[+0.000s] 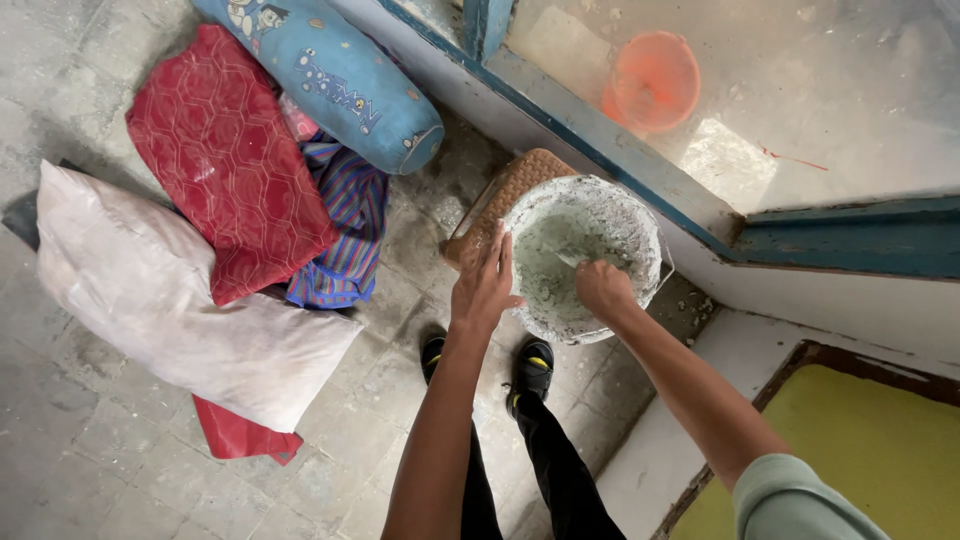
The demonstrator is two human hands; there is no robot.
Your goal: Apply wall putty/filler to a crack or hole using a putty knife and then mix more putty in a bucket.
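A plaster-caked white bucket stands on a brown woven stool by a window ledge. Pale wet paste fills its inside. My left hand rests flat on the bucket's near left rim, fingers together. My right hand is inside the bucket, closed around a flat tool whose blade dips into the paste; only a short part of the tool shows.
Pillows lie on the tiled floor to the left: a white one, a red one, a blue bolster and striped cloth. A blue window frame runs behind the bucket, with an orange tub beyond the glass. My black shoes stand below.
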